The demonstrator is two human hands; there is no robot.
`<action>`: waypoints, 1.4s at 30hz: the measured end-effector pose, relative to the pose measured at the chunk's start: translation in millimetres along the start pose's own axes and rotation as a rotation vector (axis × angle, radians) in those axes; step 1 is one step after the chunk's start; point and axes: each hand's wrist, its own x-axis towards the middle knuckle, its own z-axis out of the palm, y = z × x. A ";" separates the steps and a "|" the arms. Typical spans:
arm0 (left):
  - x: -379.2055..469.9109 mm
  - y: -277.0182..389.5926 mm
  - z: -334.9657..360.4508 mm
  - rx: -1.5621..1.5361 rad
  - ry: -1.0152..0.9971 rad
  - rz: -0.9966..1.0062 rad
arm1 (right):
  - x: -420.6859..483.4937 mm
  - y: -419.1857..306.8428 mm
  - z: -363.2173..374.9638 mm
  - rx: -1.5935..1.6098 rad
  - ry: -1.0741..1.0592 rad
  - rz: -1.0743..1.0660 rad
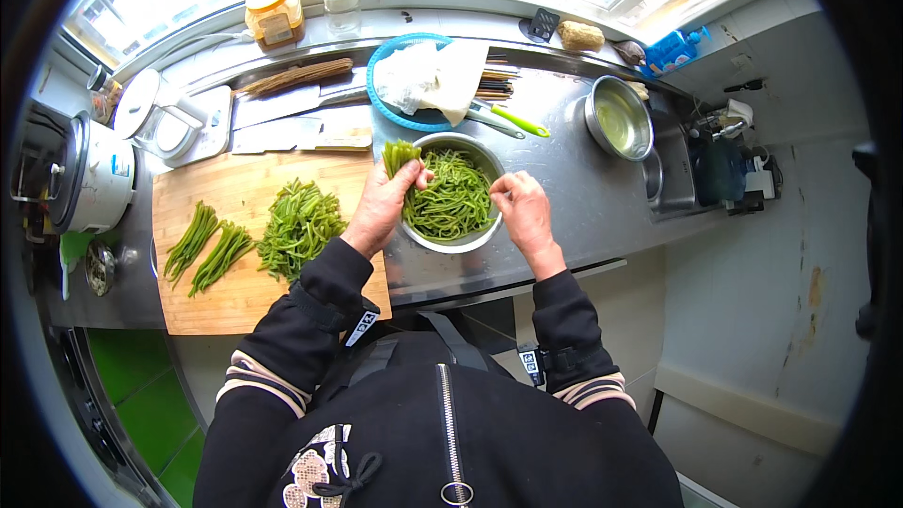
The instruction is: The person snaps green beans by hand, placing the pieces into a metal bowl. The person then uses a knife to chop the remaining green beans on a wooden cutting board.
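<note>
My left hand (388,201) is closed around a bundle of green stems (399,157) at the left rim of a steel bowl (462,247). Long thin green stems (448,197) fill much of that bowl. At the bowl's right rim is my right hand (520,208), with thumb and fingertips pinched together; whether something thin is between them cannot be told. On the wooden cutting board (233,317) to the left lie a loose heap of cut green stems (300,226) and two neat bundles, one farther left (192,240) and one nearer the heap (222,256).
Behind the bowl stands a blue plastic basket (377,77) holding white cloth or paper, beside a green-handled utensil (520,120) and chopsticks (497,85). A steel pot of liquid (617,120) sits near the sink (674,176). A rice cooker (102,173) is at far left.
</note>
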 end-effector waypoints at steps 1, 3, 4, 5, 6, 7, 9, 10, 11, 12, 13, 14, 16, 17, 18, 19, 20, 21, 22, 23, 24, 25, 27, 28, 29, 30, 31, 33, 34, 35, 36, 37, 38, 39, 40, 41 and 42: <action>1.1 5.5 2.6 -0.007 -0.010 0.032 | -5.9 3.9 1.9 -0.115 -0.009 -0.047; 2.9 12.0 10.7 -0.020 -0.006 0.037 | -14.8 5.1 12.0 -0.153 -0.016 -0.049; 3.8 14.0 14.3 -0.033 -0.003 0.044 | -17.3 3.8 16.8 -0.188 0.009 -0.060; 4.3 15.4 17.3 -0.057 -0.007 0.063 | -18.1 1.7 20.6 -0.224 0.017 -0.054; 4.2 15.7 19.6 -0.084 0.017 0.065 | -17.5 -0.3 23.6 -0.227 0.026 -0.051; 4.8 16.0 19.8 -0.081 0.029 0.053 | -15.9 -2.7 26.6 -0.194 0.047 -0.119; 6.2 13.7 15.6 -0.084 0.062 0.031 | -11.0 -7.2 32.6 -0.132 0.045 -0.212; 6.4 10.4 12.2 -0.095 0.047 0.056 | -10.2 -9.0 36.2 -0.100 -0.049 -0.245; 6.4 5.6 8.0 -0.095 0.064 0.052 | -11.1 -10.5 40.5 -0.087 -0.053 -0.281; 7.0 -0.8 3.5 -0.095 0.082 0.050 | -12.6 -11.6 45.6 -0.087 -0.078 -0.293; 7.6 -9.0 -0.6 -0.059 0.084 0.035 | -13.7 -11.6 50.3 -0.061 -0.069 -0.346; 8.1 -17.6 -4.5 -0.020 0.096 0.027 | -13.4 -10.2 54.0 -0.048 -0.137 -0.340; 4.8 -23.1 -20.2 0.268 0.045 0.079 | -15.2 -11.8 57.8 -0.069 -0.154 -0.318; 3.9 -22.4 -25.4 0.787 0.035 -0.014 | -16.7 -17.4 59.3 -0.105 -0.173 -0.278; 1.0 -18.4 -27.2 1.385 -0.036 0.098 | -12.2 -26.9 61.2 -0.113 -0.178 -0.295; -0.7 -18.9 -22.5 1.104 0.035 0.044 | -10.3 -33.4 62.3 -0.139 -0.181 -0.278; -2.4 -15.9 -13.2 0.676 0.140 0.009 | -4.8 -41.4 63.1 -0.119 -0.172 -0.302; -1.3 -16.0 -4.2 0.244 0.228 -0.044 | -2.4 -42.2 62.1 -0.121 -0.205 -0.286; 2.9 -15.7 1.9 -0.009 0.155 -0.051 | -3.7 -41.2 62.6 -0.181 -0.217 -0.219; 3.9 -17.8 10.5 -0.154 0.160 0.001 | -3.9 -40.7 65.9 -0.253 -0.209 -0.197; 3.9 -18.0 11.8 -0.089 0.141 0.012 | -4.3 -39.1 67.2 -0.279 -0.225 -0.167; 4.5 -19.5 14.0 -0.062 0.152 0.019 | -4.5 -38.1 71.0 -0.304 -0.208 -0.169; 0.9 -23.8 12.0 -0.046 0.140 -0.002 | -7.4 -35.4 82.1 -0.289 -0.215 -0.150; 0.3 -24.9 11.1 -0.042 0.130 0.030 | -8.4 -35.1 83.2 -0.273 -0.160 -0.198; 1.2 -24.5 9.3 -0.046 0.131 0.032 | -9.0 -34.4 84.1 -0.275 -0.168 -0.177; -0.7 -24.1 8.6 -0.083 0.135 0.014 | -10.5 -35.4 84.8 -0.242 -0.176 -0.135; -1.0 -22.6 7.3 -0.068 0.141 0.020 | -9.8 -36.4 85.1 -0.255 -0.183 -0.125; -2.7 -20.7 7.7 -0.104 0.115 0.036 | -8.7 -38.7 84.8 -0.273 -0.180 -0.118; -3.1 -20.1 7.6 -0.083 0.119 0.043 | -7.4 -39.3 85.4 -0.290 -0.207 -0.087; -3.1 -19.6 7.7 -0.069 0.135 0.034 | -6.4 -39.9 86.5 -0.316 -0.213 -0.079; -2.9 -20.0 8.4 -0.075 0.135 0.031 | -4.9 -39.8 88.7 -0.336 -0.208 -0.082; -2.8 -20.9 8.6 -0.082 0.133 0.025 | -3.8 -39.8 91.4 -0.366 -0.224 -0.061; -2.2 -22.3 8.9 -0.092 0.135 0.033 | -3.0 -39.6 94.0 -0.355 -0.187 -0.087; -1.0 -23.7 8.9 -0.104 0.136 0.041 | -2.4 -39.8 96.1 -0.354 -0.169 -0.091; -0.3 -24.9 8.4 -0.114 0.138 0.049 | -2.6 -39.8 97.2 -0.347 -0.160 -0.085; 0.0 -25.8 7.0 -0.110 0.133 0.053 | -2.9 -40.1 97.9 -0.349 -0.145 -0.093; -0.1 -26.3 5.1 -0.107 0.129 0.056 | -3.1 -40.6 98.2 -0.346 -0.139 -0.089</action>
